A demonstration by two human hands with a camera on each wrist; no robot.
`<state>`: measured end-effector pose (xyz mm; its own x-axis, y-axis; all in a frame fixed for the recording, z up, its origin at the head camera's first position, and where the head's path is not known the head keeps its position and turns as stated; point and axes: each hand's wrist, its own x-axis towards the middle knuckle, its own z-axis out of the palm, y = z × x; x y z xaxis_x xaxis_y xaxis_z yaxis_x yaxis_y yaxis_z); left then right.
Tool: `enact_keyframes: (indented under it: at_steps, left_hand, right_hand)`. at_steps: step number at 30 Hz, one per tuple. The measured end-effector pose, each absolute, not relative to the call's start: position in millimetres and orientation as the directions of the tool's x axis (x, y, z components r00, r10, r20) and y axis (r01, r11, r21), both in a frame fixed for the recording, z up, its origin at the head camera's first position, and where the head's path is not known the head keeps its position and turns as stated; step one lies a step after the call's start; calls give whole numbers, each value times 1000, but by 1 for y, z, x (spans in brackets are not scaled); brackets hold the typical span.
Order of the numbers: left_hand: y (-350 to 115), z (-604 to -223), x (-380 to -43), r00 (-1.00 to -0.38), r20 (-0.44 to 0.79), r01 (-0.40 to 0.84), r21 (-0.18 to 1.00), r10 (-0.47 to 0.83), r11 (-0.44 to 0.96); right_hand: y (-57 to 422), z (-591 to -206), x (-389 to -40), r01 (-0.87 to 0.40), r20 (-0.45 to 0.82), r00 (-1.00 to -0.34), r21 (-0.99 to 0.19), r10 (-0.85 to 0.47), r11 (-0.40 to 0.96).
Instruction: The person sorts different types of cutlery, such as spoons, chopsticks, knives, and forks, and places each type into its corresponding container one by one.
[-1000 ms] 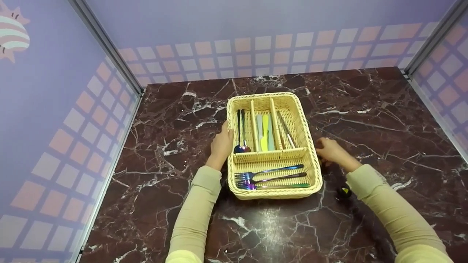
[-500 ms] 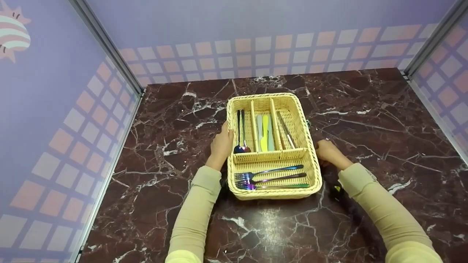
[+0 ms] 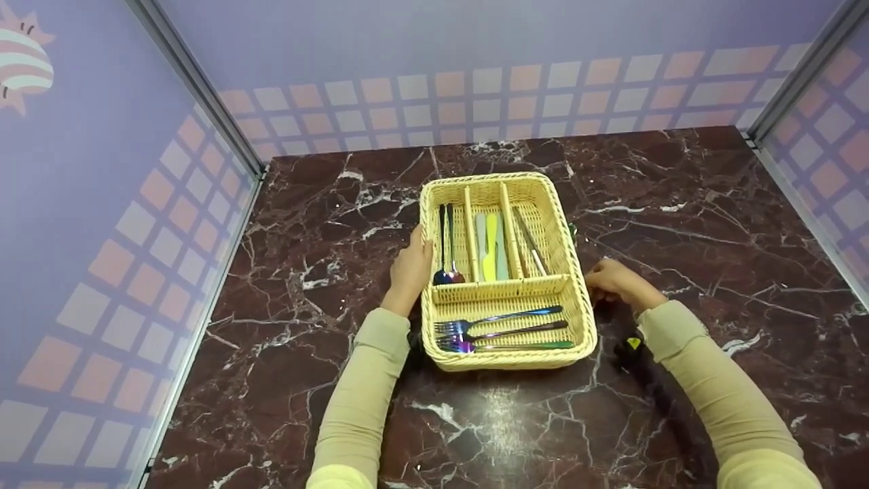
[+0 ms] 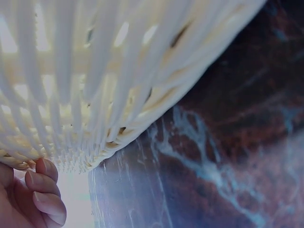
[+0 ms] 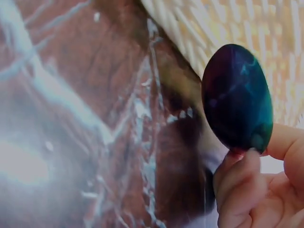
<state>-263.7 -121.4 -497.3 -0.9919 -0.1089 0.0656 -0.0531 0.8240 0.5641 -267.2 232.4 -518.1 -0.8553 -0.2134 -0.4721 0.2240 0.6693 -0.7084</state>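
Observation:
A pale woven cutlery basket (image 3: 516, 358) stands on the dark marble-patterned table. My left hand (image 3: 411, 268) holds its left side; curled fingers (image 4: 45, 183) show against the weave in the left wrist view. Beside the basket's right wall, my right hand (image 3: 614, 280) pinches a dark, iridescent spoon (image 5: 237, 97), its oval bowl upward in the right wrist view. Most of the spoon is hidden from the head view. Two spoons (image 3: 448, 277) lie in the left compartment. Yellow and grey knives (image 3: 490, 248) fill the middle one, and forks (image 3: 502, 333) lie across the front one.
A slim stick-like utensil (image 3: 533, 248) lies in the right compartment. Purple panels with pink and white squares (image 3: 489, 98) enclose the table (image 3: 326, 204) at the back and sides. A small black object with a yellow-green mark (image 3: 633, 344) sits under the right wrist.
The right hand and forearm have shifted slightly beside the basket. A small green tip now shows past the basket's right rim. The left hand and basket stay in place.

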Motion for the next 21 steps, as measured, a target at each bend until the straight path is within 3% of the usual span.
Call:
enact_keyframes:
  at_steps: [7, 12, 21]
  left_hand:
    - [-122, -498, -264, -994, 63, -40, 578, -93, 815]
    - [-122, -498, -265, -994, 49, -52, 565, -97, 823]
    - [-121, -499, -265, -992, 40, -73, 572, -117, 817]
  right_hand:
    - [249, -501, -272, 263, -463, -867, -741, -185, 618]
    - [252, -465, -275, 238, -373, -918, -789, -135, 566]
    - [179, -405, -290, 182, -271, -954, -862, -126, 473]
